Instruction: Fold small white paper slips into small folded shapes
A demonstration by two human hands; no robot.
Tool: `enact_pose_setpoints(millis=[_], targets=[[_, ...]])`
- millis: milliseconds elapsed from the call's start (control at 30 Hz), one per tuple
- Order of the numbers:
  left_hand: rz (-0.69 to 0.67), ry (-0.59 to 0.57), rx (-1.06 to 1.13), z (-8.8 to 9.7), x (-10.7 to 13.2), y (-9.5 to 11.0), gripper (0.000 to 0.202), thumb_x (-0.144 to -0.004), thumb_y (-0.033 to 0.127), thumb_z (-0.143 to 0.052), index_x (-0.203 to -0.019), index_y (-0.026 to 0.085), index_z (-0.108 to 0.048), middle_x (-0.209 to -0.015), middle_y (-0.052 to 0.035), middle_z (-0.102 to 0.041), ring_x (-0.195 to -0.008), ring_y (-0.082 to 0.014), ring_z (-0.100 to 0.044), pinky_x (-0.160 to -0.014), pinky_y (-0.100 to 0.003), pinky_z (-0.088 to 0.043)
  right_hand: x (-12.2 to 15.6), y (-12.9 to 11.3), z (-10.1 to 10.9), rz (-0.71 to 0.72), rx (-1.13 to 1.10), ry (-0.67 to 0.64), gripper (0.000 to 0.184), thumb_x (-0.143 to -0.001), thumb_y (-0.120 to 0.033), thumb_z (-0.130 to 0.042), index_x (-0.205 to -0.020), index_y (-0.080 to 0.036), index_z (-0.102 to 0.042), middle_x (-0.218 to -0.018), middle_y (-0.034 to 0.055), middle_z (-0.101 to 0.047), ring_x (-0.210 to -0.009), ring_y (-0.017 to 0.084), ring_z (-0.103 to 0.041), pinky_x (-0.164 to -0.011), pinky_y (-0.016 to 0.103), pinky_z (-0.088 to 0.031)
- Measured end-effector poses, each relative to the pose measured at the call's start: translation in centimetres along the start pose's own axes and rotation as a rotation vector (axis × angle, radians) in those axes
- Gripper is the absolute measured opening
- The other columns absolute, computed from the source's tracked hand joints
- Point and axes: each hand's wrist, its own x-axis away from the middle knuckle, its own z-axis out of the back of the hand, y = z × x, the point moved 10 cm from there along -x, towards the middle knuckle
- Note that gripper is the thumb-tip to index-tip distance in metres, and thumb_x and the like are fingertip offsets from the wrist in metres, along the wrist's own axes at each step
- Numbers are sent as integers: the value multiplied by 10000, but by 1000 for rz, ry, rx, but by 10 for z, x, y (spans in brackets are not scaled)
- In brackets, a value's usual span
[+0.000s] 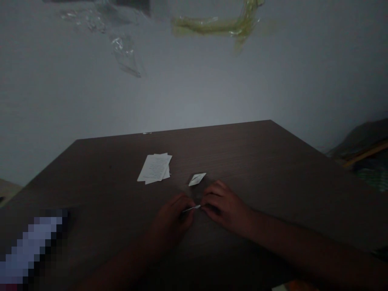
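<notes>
"Head view is showing which hands at work?"

"Two bare hands of one person. The left hand (176,214) is pinching a small white paper (197,207) between thumb and fingers, and the right hand (222,208) is pinching its right end. We are seeing this paper nearly from its edge, so I cannot tell its full shape."

"Where exactly are they holding it?"

"Between both hands, at the near middle of the brown table (236,153). Whether it is touching the surface, I cannot tell."

"And what is lying around?"

"Just beyond the hands, a folded paper (197,179) is lying. Farther to the left, printed sheets (154,167) are overlapping each other; their text is too small for reading. At the near left, a pixelated object (33,242) is showing pale blue."

"And behind?"

"On the far wall (194,89), clear plastic (125,52) is sticking at left, and yellowish tape (209,26) is sticking more to the right."
</notes>
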Motion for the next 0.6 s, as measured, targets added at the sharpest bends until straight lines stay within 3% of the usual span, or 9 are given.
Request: enact_pose_setpoints(millis=[300, 600], targets=[[93, 33, 3, -2, 0, -4, 157, -870, 104, -677, -864, 257, -710, -821, 16, -739, -727, -189, -693, -742, -286, -616, 0, -7, -1, 55, 39, 9, 117, -1105, -129, -764, -1105, -243, -744, -1074, 64, -771, -1017, 265, -700, -901, 425, -592], [136, 69, 42, -2, 2, 4, 109, -857, 145, -683, -822, 249, -690, -761, 17, -743, -679, -192, -707, -660, -284, -556, 1, -10, 3, 63, 54, 43, 149, -1092, -117, -755, -1087, -264, -728, -1097, 63, -752, -1015, 259, -683, -878, 422, -590]])
